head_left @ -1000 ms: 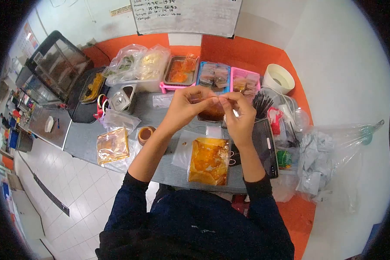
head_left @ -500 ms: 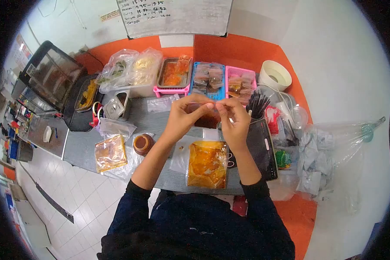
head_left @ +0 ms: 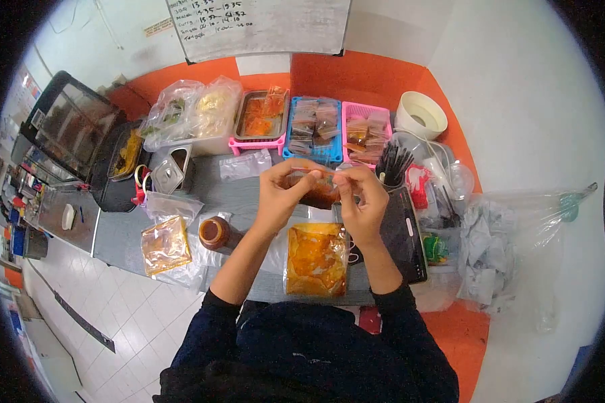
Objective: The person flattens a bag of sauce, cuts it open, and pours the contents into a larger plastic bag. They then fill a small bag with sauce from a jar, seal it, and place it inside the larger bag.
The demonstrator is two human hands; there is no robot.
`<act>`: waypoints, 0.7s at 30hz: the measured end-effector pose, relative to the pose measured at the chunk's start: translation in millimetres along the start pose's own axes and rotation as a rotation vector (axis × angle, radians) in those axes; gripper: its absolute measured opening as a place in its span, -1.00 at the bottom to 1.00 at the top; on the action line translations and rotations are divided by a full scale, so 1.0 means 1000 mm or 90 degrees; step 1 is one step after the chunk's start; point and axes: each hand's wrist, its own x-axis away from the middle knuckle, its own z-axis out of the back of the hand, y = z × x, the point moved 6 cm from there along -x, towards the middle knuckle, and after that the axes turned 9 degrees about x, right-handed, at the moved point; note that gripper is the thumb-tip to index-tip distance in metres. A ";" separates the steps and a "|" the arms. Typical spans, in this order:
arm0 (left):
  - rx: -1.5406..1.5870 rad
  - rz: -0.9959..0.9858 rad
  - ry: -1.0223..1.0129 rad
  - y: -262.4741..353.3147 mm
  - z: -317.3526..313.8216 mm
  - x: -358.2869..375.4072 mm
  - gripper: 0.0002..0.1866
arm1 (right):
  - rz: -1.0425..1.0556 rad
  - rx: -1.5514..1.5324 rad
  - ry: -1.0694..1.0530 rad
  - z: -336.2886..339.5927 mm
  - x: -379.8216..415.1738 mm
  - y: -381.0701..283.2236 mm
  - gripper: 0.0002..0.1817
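A small clear bag with dark reddish-brown contents (head_left: pixel 319 195) hangs between my hands over the table. My left hand (head_left: pixel 280 195) pinches its top edge on the left, and my right hand (head_left: pixel 361 201) pinches the same edge on the right, the fingertips close to each other. Below them, a flat clear bag of orange-yellow sauce (head_left: pixel 316 258) lies near the table's front edge. To the left stands a brown jar (head_left: pixel 214 232), and farther left is another flat bag with amber contents (head_left: pixel 165 247).
Along the back are a metal tray of orange food (head_left: pixel 262 115), a blue basket (head_left: pixel 314 127) and a pink basket (head_left: pixel 367 133) of small bags. Black utensils (head_left: pixel 396 163) stand right of my hands. A black device (head_left: pixel 405 235) lies at the right.
Both hands have come down slightly, and more of the small bag's edge shows between them. The camera view has shifted a little.
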 end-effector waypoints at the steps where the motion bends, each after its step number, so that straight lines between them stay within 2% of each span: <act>1: 0.001 -0.001 -0.001 -0.005 0.002 -0.001 -0.91 | -0.008 -0.001 0.011 0.000 0.001 0.005 -0.93; 3: 0.065 -0.043 0.025 -0.012 0.012 -0.004 -0.89 | -0.016 0.001 0.022 0.002 0.002 0.013 -0.93; 7: 0.043 -0.081 0.040 -0.026 0.020 -0.010 -0.91 | -0.029 0.000 -0.022 0.000 0.004 0.030 -0.94; 9: 0.102 -0.039 0.068 -0.036 0.024 -0.014 -0.92 | -0.054 -0.029 -0.041 -0.004 0.003 0.039 -0.94; 12: 0.125 -0.027 0.078 -0.045 0.021 -0.017 -0.92 | -0.058 -0.025 0.002 0.000 0.004 0.047 -0.96; 15: 0.112 -0.019 0.092 -0.059 0.021 -0.025 -0.88 | -0.070 -0.002 -0.052 -0.001 0.006 0.061 -0.95; 17: 0.133 0.036 0.146 -0.068 0.025 -0.029 -0.86 | -0.096 0.044 0.000 0.007 0.000 0.077 -0.92; 18: 0.152 0.089 0.198 -0.074 0.030 -0.030 -0.84 | -0.236 0.029 -0.027 0.010 -0.002 0.098 -0.89; 21: 0.106 0.133 0.185 -0.092 0.043 -0.025 -0.77 | -0.231 -0.008 -0.027 0.021 -0.019 0.140 -0.88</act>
